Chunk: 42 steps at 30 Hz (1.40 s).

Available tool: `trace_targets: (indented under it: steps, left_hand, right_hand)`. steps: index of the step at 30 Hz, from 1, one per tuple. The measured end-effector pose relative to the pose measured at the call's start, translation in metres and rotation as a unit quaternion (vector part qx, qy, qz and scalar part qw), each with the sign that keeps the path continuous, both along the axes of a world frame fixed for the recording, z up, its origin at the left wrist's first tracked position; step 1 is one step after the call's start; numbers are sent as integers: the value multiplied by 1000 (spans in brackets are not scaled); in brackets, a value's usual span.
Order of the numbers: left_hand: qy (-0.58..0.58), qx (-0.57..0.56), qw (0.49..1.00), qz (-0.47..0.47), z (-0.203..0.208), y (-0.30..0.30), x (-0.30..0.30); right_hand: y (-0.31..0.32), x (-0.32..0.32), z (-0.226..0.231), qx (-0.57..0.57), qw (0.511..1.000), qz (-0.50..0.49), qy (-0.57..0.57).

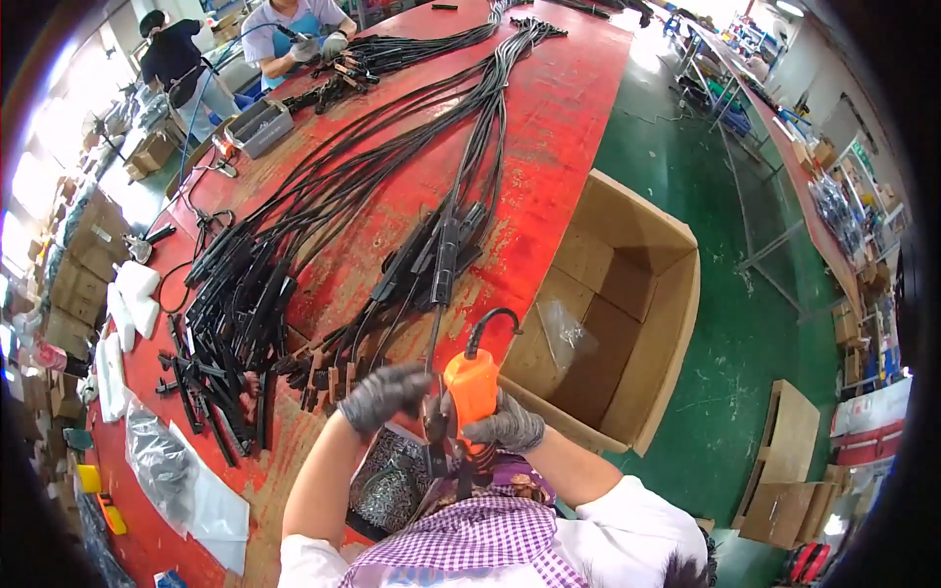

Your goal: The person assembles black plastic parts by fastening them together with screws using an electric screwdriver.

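Observation:
In my right hand [505, 426] is an orange power screwdriver [470, 384], its black cord curling up from the top and its lower end pointing down toward my lap. My gloved left hand [385, 400] is closed beside the tool, gripping a dark cable-end piece [438, 421]; fingers and tool partly hide it. A thin black cable runs up from there toward a long black plastic housing [445, 257] on the red table. Below my hands, a bin of small metal screws [390, 482] sits near my lap.
Many black cables with clamps [235, 294] spread over the red table [549, 118]. An open cardboard box [627, 323] stands at the table's right edge. White bags [135, 294] and clear plastic bags [162, 465] lie left. A co-worker [294, 39] handles cables at the far side.

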<state>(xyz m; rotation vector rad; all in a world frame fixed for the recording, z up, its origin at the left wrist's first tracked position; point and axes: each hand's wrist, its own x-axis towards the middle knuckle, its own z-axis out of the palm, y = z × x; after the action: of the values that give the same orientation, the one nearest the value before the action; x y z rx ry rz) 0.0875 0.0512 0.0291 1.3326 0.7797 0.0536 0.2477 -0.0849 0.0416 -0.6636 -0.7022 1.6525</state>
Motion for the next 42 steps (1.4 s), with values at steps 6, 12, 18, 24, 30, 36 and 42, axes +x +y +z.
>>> trace_targets:
  steps: [6, 12, 18, 24, 30, 36, 42]
  left_hand:
    - [-91, -257, 905, 326, -44, 60, 73]
    - [-158, -359, 870, 299, -57, 77, 114]
    - [-215, -481, 837, 149, -79, 60, 73]
    - [-175, -392, 871, 240, -29, 42, 92]
    - [-301, -587, 712, 240, -66, 59, 115]
    - [-264, -519, 798, 155, -59, 47, 79]
    - [-297, -483, 814, 129, -42, 7, 7]
  right_hand:
    - [2, -11, -5, 11, 996, 2, 84]
    - [-4, -15, 7, -12, 995, -25, 99]
    - [-1, -13, 3, -31, 995, -30, 95]
    - [7, -28, -3, -64, 995, -22, 67]
    - [-1, -31, 3, -15, 995, -33, 93]
    - [0, -34, 2, 6, 993, -53, 108]
    - [5, -38, -1, -7, 993, -57, 101]
